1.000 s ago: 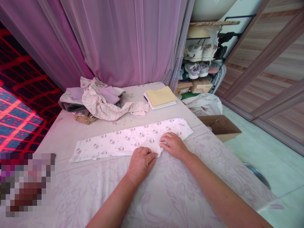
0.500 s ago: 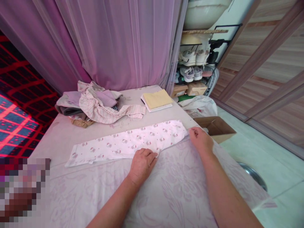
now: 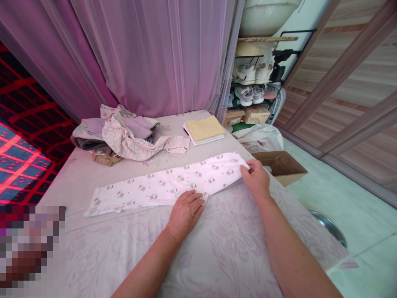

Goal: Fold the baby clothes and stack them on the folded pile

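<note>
A long white garment with small pink prints (image 3: 161, 186) lies flat across the bed (image 3: 217, 248). My left hand (image 3: 185, 212) presses on its near edge around the middle, fingers curled down onto the cloth. My right hand (image 3: 256, 179) pinches the garment's right end and holds that end a little off the bed.
A heap of loose clothes (image 3: 120, 134) sits at the far left of the bed, and a folded yellow cloth (image 3: 204, 129) at the far right. Purple curtains (image 3: 149, 54) hang behind. A cardboard box (image 3: 281, 166) and a shoe rack (image 3: 257, 82) stand to the right.
My right hand slid from the middle of the garment to its right end, took hold of it and began to lift it. My left hand stayed put.
</note>
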The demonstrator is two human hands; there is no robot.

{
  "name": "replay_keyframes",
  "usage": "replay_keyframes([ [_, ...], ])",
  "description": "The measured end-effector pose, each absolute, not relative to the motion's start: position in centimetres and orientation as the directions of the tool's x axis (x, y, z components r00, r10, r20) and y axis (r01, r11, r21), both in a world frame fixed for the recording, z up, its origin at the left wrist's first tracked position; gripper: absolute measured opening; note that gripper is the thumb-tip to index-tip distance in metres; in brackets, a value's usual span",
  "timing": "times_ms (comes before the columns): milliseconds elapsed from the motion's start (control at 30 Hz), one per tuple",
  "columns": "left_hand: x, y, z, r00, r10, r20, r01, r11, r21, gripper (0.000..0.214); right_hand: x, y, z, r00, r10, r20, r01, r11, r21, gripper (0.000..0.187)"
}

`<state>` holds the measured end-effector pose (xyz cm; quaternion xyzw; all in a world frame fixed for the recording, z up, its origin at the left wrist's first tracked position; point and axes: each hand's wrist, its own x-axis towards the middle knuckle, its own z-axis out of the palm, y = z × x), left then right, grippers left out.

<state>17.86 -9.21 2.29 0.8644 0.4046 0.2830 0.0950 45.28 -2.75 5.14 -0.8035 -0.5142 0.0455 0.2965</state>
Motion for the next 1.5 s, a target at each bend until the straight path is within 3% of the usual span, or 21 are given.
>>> replay_keyframes([
  [200,17.9,-9.4,2.6,0.517,0.787,0.336,0.667,-0.616,0.418,0.016,45.4,-2.6,3.9,0.374,0.91,0.178,0.872,-0.279,-0.403,0.038],
  [333,17.9,-9.6,3.0,0.523,0.8,0.293,0.67,-0.599,0.438,0.017,45.4,-2.8,3.6,0.308,0.887,0.343,0.903,-0.159,-0.4,0.041],
  [467,17.8,-9.7,3.1,0.524,0.802,0.288,0.664,-0.596,0.451,0.019,43.7,-3.3,4.4,0.111,0.853,0.51,0.943,0.071,-0.324,0.039],
  [533,17.8,-9.7,3.1,0.525,0.802,0.286,0.662,-0.595,0.455,0.019,42.3,-3.5,4.5,-0.05,0.868,0.494,0.952,0.191,-0.238,0.041],
  [667,17.8,-9.7,3.1,0.527,0.801,0.284,0.657,-0.596,0.463,0.021,40.4,-3.4,3.7,-0.27,0.916,0.296,0.939,0.319,-0.13,0.04],
  [767,17.8,-9.7,3.1,0.527,0.802,0.282,0.657,-0.595,0.463,0.022,40.6,-2.8,3.8,-0.258,0.937,0.233,0.945,0.296,-0.143,0.036],
  [900,17.8,-9.7,3.0,0.521,0.802,0.293,0.657,-0.596,0.462,0.022,41.8,-0.6,5.6,-0.095,0.957,0.273,0.976,0.143,-0.162,0.035],
  [1167,17.8,-9.8,2.9,0.515,0.81,0.279,0.655,-0.583,0.481,0.022,43.2,4.6,8.1,-0.081,0.992,0.1,0.997,0.082,-0.007,0.026],
  [1500,17.8,-9.9,3.3,0.515,0.831,0.21,0.667,-0.543,0.511,0.025,42.4,5.3,6.4,0.048,0.988,0.147,0.999,-0.049,0.004,0.024],
])
